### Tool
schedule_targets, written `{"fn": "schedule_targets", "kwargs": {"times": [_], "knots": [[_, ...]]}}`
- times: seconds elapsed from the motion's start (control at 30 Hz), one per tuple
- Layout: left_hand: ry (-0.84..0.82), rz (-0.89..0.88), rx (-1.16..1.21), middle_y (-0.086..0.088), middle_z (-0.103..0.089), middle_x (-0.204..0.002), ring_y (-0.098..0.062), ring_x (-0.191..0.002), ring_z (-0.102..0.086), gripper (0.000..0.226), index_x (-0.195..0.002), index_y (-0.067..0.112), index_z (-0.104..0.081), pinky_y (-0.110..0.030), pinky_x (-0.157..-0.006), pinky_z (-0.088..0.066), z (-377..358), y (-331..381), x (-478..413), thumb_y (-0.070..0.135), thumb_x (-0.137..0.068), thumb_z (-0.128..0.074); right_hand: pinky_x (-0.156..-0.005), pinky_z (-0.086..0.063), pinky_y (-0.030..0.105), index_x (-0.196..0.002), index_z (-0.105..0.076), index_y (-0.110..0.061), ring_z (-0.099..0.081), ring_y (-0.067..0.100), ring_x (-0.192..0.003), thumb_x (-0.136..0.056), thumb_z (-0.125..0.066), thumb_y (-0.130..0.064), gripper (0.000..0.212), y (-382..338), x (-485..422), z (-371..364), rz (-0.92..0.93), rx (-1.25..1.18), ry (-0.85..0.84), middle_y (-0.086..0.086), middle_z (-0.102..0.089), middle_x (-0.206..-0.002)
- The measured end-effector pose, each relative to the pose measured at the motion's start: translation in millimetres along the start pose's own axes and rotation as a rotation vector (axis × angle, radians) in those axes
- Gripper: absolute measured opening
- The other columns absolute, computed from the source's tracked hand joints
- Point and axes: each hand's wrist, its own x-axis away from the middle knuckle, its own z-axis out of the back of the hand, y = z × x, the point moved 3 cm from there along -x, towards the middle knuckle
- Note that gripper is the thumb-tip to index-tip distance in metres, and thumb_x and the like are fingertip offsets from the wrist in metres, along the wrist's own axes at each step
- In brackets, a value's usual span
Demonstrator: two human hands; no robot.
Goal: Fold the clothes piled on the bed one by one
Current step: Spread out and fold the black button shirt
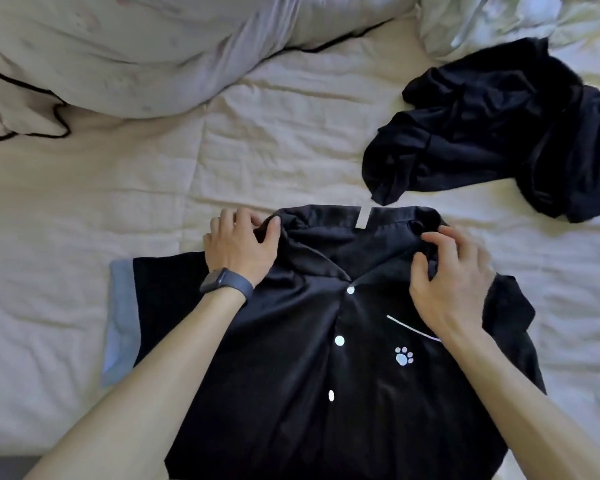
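Observation:
A black short-sleeved shirt (291, 341) with white buttons, a paw print on the chest pocket and a grey-blue sleeve cuff lies front-up on the cream bed sheet (84, 220), collar away from me. My left hand (238, 245), with a dark watch on the wrist, pinches the shirt's left shoulder by the collar. My right hand (445, 278) has curled fingers pinching the fabric at the right shoulder by the collar. A crumpled pile of black clothes (499, 133) lies at the far right.
A large pale pillow with black piping (136, 53) fills the far left. Rumpled white bedding (482, 19) lies at the top right behind the black pile. The bed's near edge shows at the bottom left.

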Motion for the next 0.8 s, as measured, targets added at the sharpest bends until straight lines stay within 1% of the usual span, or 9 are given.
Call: {"fn": "schedule_targets", "kwargs": {"times": [0.07, 0.13, 0.23, 0.33, 0.43, 0.57, 0.63, 0.7, 0.8], "knots": [[-0.173, 0.016, -0.037, 0.007, -0.057, -0.095, -0.02, -0.095, -0.049, 0.033, -0.084, 0.034, -0.056, -0.037, -0.082, -0.042, -3, 1, -8, 0.064, -0.092, -0.047, -0.105, -0.032, 0.041, -0.121, -0.067, -0.014, -0.042, 0.027, -0.131, -0.09, -0.07, -0.015, 0.032, -33, 8, -11, 0.142, -0.047, -0.031, 0.002, -0.058, -0.134], [-0.326, 0.024, 0.071, 0.003, -0.062, -0.088, -0.022, -0.093, -0.057, 0.033, -0.082, 0.026, -0.061, -0.038, -0.08, -0.049, -7, 3, -17, 0.054, -0.095, -0.05, -0.102, -0.033, 0.036, -0.123, -0.066, -0.015, -0.044, 0.024, -0.129, -0.091, -0.069, -0.018, 0.032, -60, 10, -25, 0.196, -0.074, -0.136, 0.0, -0.06, -0.132], [-0.396, 0.052, 0.329, 0.01, -0.067, -0.078, -0.012, -0.08, -0.063, 0.027, -0.081, 0.024, -0.068, -0.021, -0.067, -0.046, -10, 4, -18, 0.045, -0.096, -0.06, -0.099, -0.035, 0.025, -0.13, -0.06, -0.021, -0.046, 0.018, -0.127, -0.097, -0.062, -0.027, 0.033, -85, 7, -48, 0.152, -0.161, -0.327, -0.006, -0.061, -0.13], [-0.469, 0.158, 0.627, 0.01, -0.074, -0.088, -0.006, -0.089, -0.067, 0.025, -0.093, 0.025, -0.077, -0.023, -0.08, -0.05, -14, 1, -15, 0.046, -0.095, -0.063, -0.091, -0.034, 0.013, -0.132, -0.056, -0.026, -0.047, 0.006, -0.122, -0.1, -0.058, -0.032, 0.033, -94, 9, -64, 0.062, -0.307, -0.434, -0.014, -0.06, -0.129], [-0.336, 0.193, 0.57, -0.011, -0.071, -0.085, -0.017, -0.077, -0.061, 0.041, -0.09, 0.009, -0.07, -0.031, -0.07, -0.047, -11, -6, -17, 0.045, -0.1, -0.053, -0.093, -0.037, 0.016, -0.131, -0.059, -0.027, -0.043, 0.003, -0.12, -0.099, -0.059, -0.029, 0.032, -89, 11, -64, 0.057, -0.297, -0.406, -0.014, -0.057, -0.129], [-0.251, 0.158, 0.562, 0.019, -0.062, -0.096, -0.007, -0.096, -0.061, 0.023, -0.105, 0.025, -0.06, -0.022, -0.081, -0.047, -14, -6, -27, 0.046, -0.1, -0.051, -0.105, -0.041, 0.038, -0.124, -0.064, -0.017, -0.045, 0.018, -0.125, -0.094, -0.065, -0.019, 0.03, -53, -1, -33, -0.015, -0.23, -0.025, -0.003, -0.058, -0.131], [-0.263, -0.024, 0.476, 0.01, -0.064, -0.113, -0.013, -0.109, -0.058, 0.037, -0.121, 0.023, -0.059, -0.027, -0.094, -0.047, -19, -5, -30, 0.05, -0.096, -0.055, -0.108, -0.034, 0.043, -0.132, -0.06, -0.016, -0.041, 0.023, -0.131, -0.092, -0.061, -0.025, 0.041, -20, -10, -15, -0.134, -0.128, 0.088, 0.003, -0.055, -0.14], [-0.327, -0.143, 0.345, -0.001, -0.062, -0.126, -0.022, -0.119, -0.053, 0.049, -0.132, 0.02, -0.056, -0.036, -0.099, -0.045, -23, -7, -35, 0.05, -0.093, -0.058, -0.113, -0.029, 0.047, -0.144, -0.05, -0.019, -0.036, 0.028, -0.137, -0.093, -0.051, -0.038, 0.055, 15, -20, -5, -0.258, -0.071, -0.01, 0.006, -0.048, -0.149], [-0.322, -0.262, 0.17, -0.003, -0.063, -0.102, -0.029, -0.106, -0.056, 0.027, -0.111, 0.02, -0.061, -0.034, -0.079, -0.04, -26, -10, -42, 0.042, -0.096, -0.056, -0.114, -0.029, 0.049, -0.15, -0.043, -0.027, -0.034, 0.033, -0.138, -0.1, -0.05, -0.05, 0.055, 50, -36, -6, -0.241, 0.026, -0.236, 0.008, -0.043, -0.151]]}}
